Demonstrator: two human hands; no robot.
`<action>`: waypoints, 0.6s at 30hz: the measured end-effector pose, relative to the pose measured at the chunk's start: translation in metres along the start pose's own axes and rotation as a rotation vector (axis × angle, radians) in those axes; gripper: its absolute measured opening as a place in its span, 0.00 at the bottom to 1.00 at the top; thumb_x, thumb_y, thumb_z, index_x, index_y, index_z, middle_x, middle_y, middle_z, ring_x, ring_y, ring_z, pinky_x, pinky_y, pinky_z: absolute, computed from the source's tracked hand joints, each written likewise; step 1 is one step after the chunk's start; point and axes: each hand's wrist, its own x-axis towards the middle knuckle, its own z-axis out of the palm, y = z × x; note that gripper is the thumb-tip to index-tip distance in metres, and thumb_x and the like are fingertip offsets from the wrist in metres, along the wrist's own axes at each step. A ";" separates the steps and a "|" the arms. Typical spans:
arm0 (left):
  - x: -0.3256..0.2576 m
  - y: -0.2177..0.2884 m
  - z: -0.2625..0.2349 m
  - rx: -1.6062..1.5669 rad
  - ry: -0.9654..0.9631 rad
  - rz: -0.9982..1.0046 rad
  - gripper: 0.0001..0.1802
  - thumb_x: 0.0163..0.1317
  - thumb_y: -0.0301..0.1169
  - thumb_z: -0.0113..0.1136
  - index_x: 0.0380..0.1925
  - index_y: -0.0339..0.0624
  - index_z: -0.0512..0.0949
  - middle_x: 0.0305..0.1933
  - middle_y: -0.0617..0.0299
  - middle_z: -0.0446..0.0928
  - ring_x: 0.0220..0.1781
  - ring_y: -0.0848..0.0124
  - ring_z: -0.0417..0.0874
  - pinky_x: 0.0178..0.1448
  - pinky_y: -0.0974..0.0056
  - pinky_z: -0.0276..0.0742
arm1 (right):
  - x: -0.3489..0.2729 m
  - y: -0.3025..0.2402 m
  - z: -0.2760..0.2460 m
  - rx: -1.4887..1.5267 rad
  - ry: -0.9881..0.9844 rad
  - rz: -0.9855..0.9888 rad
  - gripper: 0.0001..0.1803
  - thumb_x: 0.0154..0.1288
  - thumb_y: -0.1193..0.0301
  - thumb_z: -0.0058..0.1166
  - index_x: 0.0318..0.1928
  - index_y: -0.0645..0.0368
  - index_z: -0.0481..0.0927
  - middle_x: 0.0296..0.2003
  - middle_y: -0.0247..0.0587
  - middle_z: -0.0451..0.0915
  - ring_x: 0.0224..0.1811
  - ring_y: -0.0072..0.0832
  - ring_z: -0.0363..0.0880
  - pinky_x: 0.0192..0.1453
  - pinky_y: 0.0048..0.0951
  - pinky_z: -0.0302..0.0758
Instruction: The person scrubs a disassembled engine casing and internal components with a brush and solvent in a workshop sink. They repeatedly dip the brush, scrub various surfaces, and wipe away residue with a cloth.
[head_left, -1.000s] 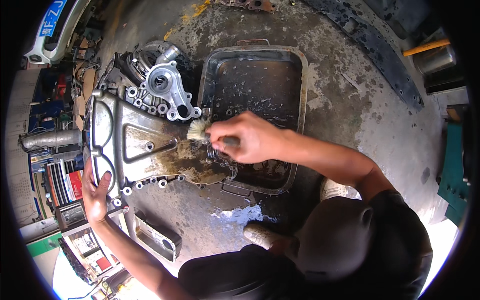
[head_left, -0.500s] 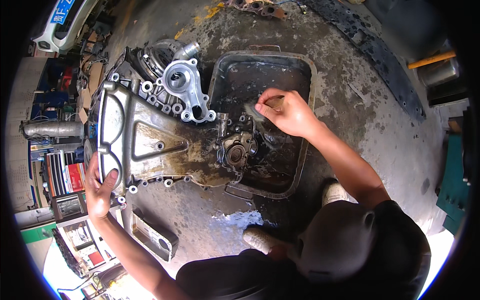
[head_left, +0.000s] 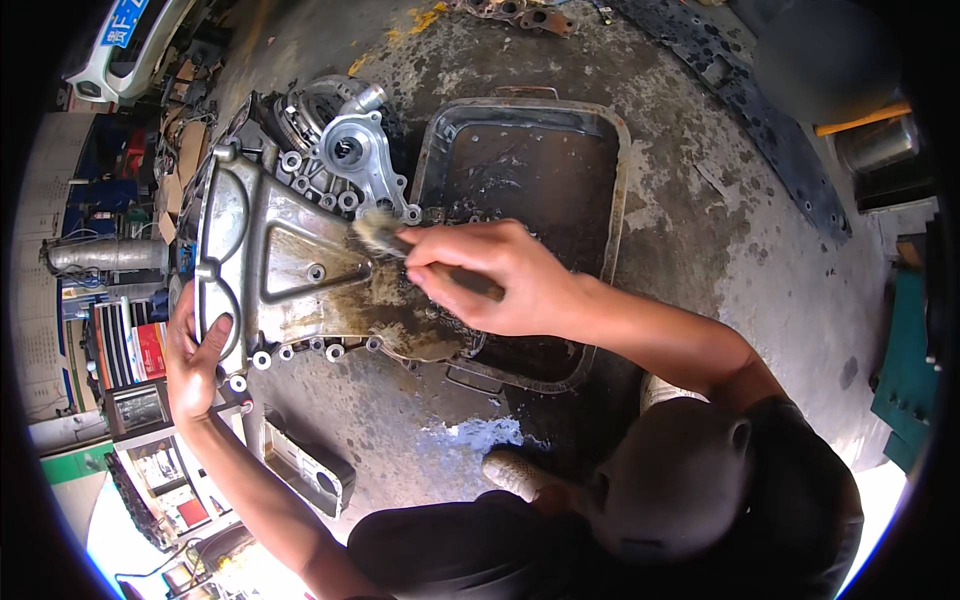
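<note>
A large cast-metal engine timing cover (head_left: 335, 318) reaches rightward over a dark tray (head_left: 617, 220). Its left part is silvery, while brown, oily grime coats the right part. My left hand (head_left: 196, 366) grips the cover's left edge, thumb in front and the other fingers partly hidden behind. In my closed right hand (head_left: 510, 275) is a brush (head_left: 380, 233), its pale bristles on the cover beside the triangular recess. That hand and the brush hide much of the round opening at the cover's right end.
Dark liquid lies in the tray. Beyond the cover stands another silvery metal housing (head_left: 372, 160). A rectangular metal pan (head_left: 300, 465) sits on the floor near my left forearm. Cluttered shelves (head_left: 125, 345) line the left, and a long dark panel (head_left: 740, 120) lies at the far right.
My right hand has moved left and nearer with the brush, from above the tray onto the cover. The cover has shifted slightly, my left hand still on its edge.
</note>
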 end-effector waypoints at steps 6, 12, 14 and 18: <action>-0.004 -0.008 -0.004 0.051 0.039 0.033 0.29 0.63 0.26 0.65 0.63 0.31 0.69 0.48 0.61 0.81 0.49 0.75 0.78 0.56 0.70 0.70 | -0.035 0.026 -0.013 0.187 -0.208 0.317 0.02 0.63 0.81 0.57 0.35 0.63 0.78 0.30 0.39 0.85 0.31 0.29 0.86 0.35 0.30 0.81; -0.005 -0.006 -0.002 -0.032 -0.017 -0.030 0.30 0.62 0.28 0.67 0.63 0.31 0.69 0.47 0.62 0.80 0.47 0.75 0.78 0.54 0.70 0.70 | -0.031 0.060 -0.106 -0.246 0.088 0.718 0.02 0.64 0.78 0.58 0.37 0.61 0.82 0.30 0.41 0.85 0.36 0.25 0.86 0.41 0.29 0.80; -0.001 -0.005 0.000 -0.049 -0.031 -0.013 0.30 0.62 0.28 0.67 0.63 0.31 0.69 0.46 0.63 0.80 0.46 0.76 0.78 0.53 0.71 0.70 | -0.065 0.117 -0.121 -0.665 -0.158 0.789 0.05 0.59 0.76 0.58 0.37 0.61 0.82 0.32 0.47 0.85 0.37 0.37 0.87 0.44 0.35 0.81; -0.005 -0.006 -0.003 -0.087 -0.028 -0.026 0.30 0.61 0.30 0.68 0.62 0.32 0.69 0.48 0.64 0.79 0.47 0.78 0.76 0.54 0.72 0.68 | -0.097 0.133 -0.099 -0.630 -0.502 0.835 0.10 0.56 0.77 0.58 0.40 0.60 0.82 0.34 0.48 0.86 0.41 0.40 0.86 0.50 0.37 0.79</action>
